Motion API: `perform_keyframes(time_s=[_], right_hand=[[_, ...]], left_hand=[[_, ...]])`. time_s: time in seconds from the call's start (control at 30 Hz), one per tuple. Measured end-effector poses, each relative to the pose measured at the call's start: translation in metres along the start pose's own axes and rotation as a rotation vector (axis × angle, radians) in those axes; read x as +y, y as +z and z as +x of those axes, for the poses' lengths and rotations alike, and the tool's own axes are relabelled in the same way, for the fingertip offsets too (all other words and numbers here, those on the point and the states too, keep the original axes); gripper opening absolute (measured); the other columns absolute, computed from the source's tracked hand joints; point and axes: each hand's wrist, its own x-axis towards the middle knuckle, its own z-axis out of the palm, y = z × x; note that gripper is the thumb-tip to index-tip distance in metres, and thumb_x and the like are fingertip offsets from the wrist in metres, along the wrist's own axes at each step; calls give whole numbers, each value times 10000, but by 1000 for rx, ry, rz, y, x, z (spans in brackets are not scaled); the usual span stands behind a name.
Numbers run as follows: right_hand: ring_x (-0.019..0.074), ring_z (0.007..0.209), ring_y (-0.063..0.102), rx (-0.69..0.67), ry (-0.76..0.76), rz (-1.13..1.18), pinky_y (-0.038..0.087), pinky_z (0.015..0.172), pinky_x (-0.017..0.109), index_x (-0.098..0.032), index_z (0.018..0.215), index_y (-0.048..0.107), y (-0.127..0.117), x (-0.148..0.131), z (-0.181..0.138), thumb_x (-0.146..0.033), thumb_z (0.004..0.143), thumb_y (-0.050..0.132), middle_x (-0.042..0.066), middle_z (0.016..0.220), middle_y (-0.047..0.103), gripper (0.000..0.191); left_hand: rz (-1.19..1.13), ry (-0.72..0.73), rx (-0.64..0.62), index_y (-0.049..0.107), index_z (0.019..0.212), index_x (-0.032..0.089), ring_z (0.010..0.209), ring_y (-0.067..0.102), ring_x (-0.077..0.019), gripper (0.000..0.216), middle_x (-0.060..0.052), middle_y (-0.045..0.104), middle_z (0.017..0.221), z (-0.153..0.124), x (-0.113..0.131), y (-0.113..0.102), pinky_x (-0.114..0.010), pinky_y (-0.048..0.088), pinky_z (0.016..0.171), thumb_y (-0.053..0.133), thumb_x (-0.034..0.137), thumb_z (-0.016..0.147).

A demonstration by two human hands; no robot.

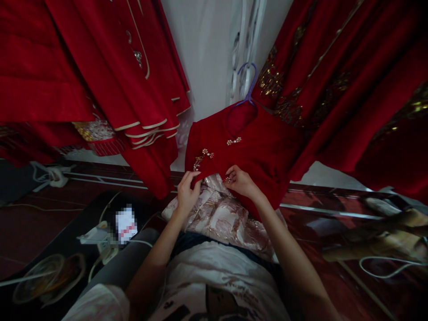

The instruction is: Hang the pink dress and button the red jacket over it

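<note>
Upper left: white-piped red garments point(110, 67) hanging. Left of centre, the left hand point(187, 189) pinches a front edge of the red jacket point(267, 151), grip narrow. Jacket lies mid-frame, a purple hanger point(249, 87) rising from its neck, lower edge over shiny pale patterned fabric point(230, 216). Neck clasp point(234, 141) looks joined; below, the front parts. My reading: partway, lower front undone. Right of centre, the right hand point(242, 182) pinches a small beaded ornament point(228, 180). Upper right: gold-decorated red garments point(347, 98) hanging.
</note>
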Motion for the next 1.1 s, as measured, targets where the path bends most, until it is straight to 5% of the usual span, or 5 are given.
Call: perform_keyframes(time_s=[0.1,0.3,0.5,0.77,1.1], right_hand=[[111,635,555,4,0,-15,417,584,217,-178,851,592,-9,3,1,-160,611,682,-17,726,603,257],[109,643,576,-61,42,209,460,610,226,-163,811,614,-38,5,3,-214,647,650,5,715,630,176],[92,673,572,-251,-57,373,470,627,214,-173,888,578,-50,-23,-10,-206,664,635,-6,796,602,234],[113,663,532,-24,-164,-8,439,621,234,-173,855,536,19,-3,1,-120,629,639,-7,772,566,254],[115,648,532,13,-203,-66,438,623,230,-180,863,558,18,2,1,-135,658,632,-14,748,553,223]], left_hand=[[-9,11,-43,592,1037,202,894,585,-155,184,-30,599,918,-10,22,12,-268,471,828,523,156,872],[107,14,-542,545,1234,215,984,573,-202,352,-66,594,1027,-33,20,34,-343,490,883,544,249,883],[47,-39,-518,610,1166,215,1013,580,-191,297,-66,609,1051,-32,18,33,-344,477,932,466,345,941],[144,-102,-362,541,1085,201,826,587,-142,218,-34,559,966,-19,13,31,-263,500,759,493,160,877],[497,74,-333,568,1002,223,843,556,-166,125,-37,524,933,2,5,31,-233,442,634,485,242,911]])
